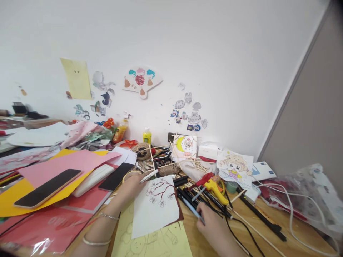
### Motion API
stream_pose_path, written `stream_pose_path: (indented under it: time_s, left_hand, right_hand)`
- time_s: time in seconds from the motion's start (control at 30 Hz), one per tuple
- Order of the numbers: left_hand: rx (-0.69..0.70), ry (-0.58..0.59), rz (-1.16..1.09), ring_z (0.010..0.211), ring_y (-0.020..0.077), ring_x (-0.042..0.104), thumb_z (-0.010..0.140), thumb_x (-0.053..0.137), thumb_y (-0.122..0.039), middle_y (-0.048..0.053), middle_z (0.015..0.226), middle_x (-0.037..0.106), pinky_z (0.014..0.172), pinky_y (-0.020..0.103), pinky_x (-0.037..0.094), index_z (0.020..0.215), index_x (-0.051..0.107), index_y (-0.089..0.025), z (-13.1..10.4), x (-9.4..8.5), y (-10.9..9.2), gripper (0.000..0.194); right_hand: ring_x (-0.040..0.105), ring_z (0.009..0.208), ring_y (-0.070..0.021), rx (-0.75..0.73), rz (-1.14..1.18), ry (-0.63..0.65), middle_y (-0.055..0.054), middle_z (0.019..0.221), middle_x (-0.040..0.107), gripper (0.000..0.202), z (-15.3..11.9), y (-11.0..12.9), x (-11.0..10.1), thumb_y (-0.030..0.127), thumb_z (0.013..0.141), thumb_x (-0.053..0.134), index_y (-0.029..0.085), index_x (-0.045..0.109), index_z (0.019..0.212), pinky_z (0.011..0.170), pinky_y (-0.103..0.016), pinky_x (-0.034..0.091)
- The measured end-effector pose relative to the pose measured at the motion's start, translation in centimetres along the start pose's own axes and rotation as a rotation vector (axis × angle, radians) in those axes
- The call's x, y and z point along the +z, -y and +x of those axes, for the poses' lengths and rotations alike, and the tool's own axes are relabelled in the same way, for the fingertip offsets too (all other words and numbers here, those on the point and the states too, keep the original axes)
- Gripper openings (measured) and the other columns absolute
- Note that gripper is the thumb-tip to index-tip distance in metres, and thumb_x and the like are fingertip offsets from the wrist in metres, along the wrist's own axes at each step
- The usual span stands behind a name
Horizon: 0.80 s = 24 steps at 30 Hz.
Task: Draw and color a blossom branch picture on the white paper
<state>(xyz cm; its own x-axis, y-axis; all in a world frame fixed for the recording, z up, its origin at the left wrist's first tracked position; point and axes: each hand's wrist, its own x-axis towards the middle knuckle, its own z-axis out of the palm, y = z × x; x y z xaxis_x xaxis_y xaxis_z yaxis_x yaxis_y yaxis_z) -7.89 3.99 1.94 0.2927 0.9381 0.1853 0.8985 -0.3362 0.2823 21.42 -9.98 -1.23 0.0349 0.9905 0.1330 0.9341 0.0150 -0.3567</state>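
My left hand (135, 185) reaches over the left edge of a white sheet (152, 217) with branches and flowers drawn on it. Its fingers are closed on a white pen (149, 176) that points right. The white sheet lies on a yellow sheet (158, 242) with pencil lines. To the right, my right hand (209, 217) is curled at a light blue pen (193, 208), which seems to be between its fingers. Black markers (184, 192) lie just beyond that hand, beside a yellow glue gun (218, 192).
Phones (48, 187), coloured paper (66, 162) and a red packet (48, 228) crowd the left. Twine (142, 151), sticks and a small moon picture (184, 146) stand at the back. Cables (291, 210) and a plastic bag (302, 192) lie right. A wall rises behind.
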Motion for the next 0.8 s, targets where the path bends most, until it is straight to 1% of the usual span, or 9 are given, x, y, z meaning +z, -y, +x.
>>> stream_pose_path:
  time_s: [0.07,0.1,0.23,0.3,0.4,0.53,0.6,0.7,0.8]
  left_hand:
    - [0.019,-0.001,0.038,0.083,0.0216,0.058,0.081,0.043,-0.029,0.008,0.087,0.065,0.071,0.028,0.036,0.082,0.064,-0.018,0.0,0.2,0.1,0.024]
    - [0.022,-0.004,0.051,0.081,0.0214,0.058,0.081,0.043,-0.029,0.008,0.086,0.064,0.07,0.028,0.036,0.081,0.064,-0.018,0.1,0.3,0.2,0.024]
    - [0.045,-0.019,0.036,0.081,0.0205,0.057,0.078,0.048,-0.032,0.006,0.084,0.064,0.071,0.027,0.036,0.076,0.064,-0.02,0.2,0.2,0.4,0.02]
    - [0.068,-0.031,-0.015,0.08,0.0199,0.057,0.076,0.05,-0.032,0.005,0.082,0.063,0.07,0.027,0.036,0.074,0.064,-0.02,0.3,0.0,0.2,0.018]
    - [0.059,-0.005,-0.224,0.065,0.0161,0.053,0.076,0.048,-0.038,0.001,0.069,0.056,0.06,0.025,0.037,0.071,0.059,-0.019,0.3,-0.2,-0.4,0.023]
    - [-0.014,0.156,-0.607,0.045,0.0092,0.039,0.074,0.047,-0.052,-0.006,0.057,0.04,0.042,0.021,0.034,0.075,0.05,-0.018,0.2,-0.1,-1.1,0.034]
    - [-0.079,0.184,-0.624,0.042,0.0086,0.037,0.074,0.046,-0.052,-0.006,0.055,0.038,0.039,0.021,0.033,0.078,0.049,-0.018,0.3,0.2,-1.2,0.034]
    - [-0.133,0.179,-0.547,0.042,0.011,0.042,0.074,0.046,-0.047,-0.005,0.054,0.042,0.041,0.023,0.034,0.078,0.05,-0.017,0.4,0.9,-1.0,0.03]
    - [-0.097,0.206,-0.492,0.055,0.017,0.053,0.068,0.053,-0.042,0.001,0.06,0.053,0.048,0.025,0.038,0.072,0.055,-0.016,0.3,1.5,-1.0,0.027]
  right_hand:
    - [0.058,0.061,-0.0178,0.018,0.159,-0.047,-0.001,0.069,0.063,0.035,0.2,-0.6,-0.1,0.005,0.072,0.042,0.021,0.057,0.099,0.055,-0.025,0.032]
    - [0.057,0.06,-0.0173,0.006,0.248,-0.073,0.0,0.067,0.061,0.036,0.4,-0.9,-0.1,0.006,0.073,0.04,0.023,0.057,0.1,0.056,-0.025,0.033]
    - [0.052,0.057,-0.0167,-0.069,0.614,-0.099,0.002,0.06,0.055,0.026,0.7,-1.3,0.3,0.013,0.074,0.036,0.022,0.059,0.082,0.056,-0.025,0.037]
    - [0.051,0.055,-0.0167,-0.078,0.775,-0.079,0.001,0.06,0.055,0.022,0.7,-1.0,0.3,0.017,0.074,0.038,0.021,0.058,0.08,0.054,-0.026,0.037]
    - [0.055,0.063,-0.0185,-0.127,0.984,-0.036,-0.002,0.067,0.062,0.018,0.3,-0.2,-0.2,0.02,0.073,0.043,0.02,0.059,0.081,0.059,-0.028,0.04]
    - [0.06,0.071,-0.0212,-0.172,1.241,0.031,-0.004,0.071,0.067,0.016,-0.1,0.4,-1.2,0.021,0.073,0.049,0.02,0.06,0.085,0.069,-0.033,0.043]
    - [0.059,0.07,-0.0207,-0.185,1.323,0.038,-0.004,0.071,0.067,0.015,-0.2,0.4,-1.4,0.024,0.071,0.058,0.022,0.058,0.087,0.068,-0.033,0.043]
    - [0.056,0.064,-0.0193,-0.189,1.309,-0.032,-0.002,0.068,0.063,0.027,-0.4,0.2,-1.5,0.036,0.066,0.072,0.024,0.056,0.084,0.061,-0.03,0.042]
    - [0.051,0.058,-0.0171,-0.175,1.18,-0.112,-0.001,0.061,0.056,0.033,-0.6,-0.2,-0.8,0.053,0.068,0.069,0.023,0.055,0.072,0.055,-0.028,0.04]
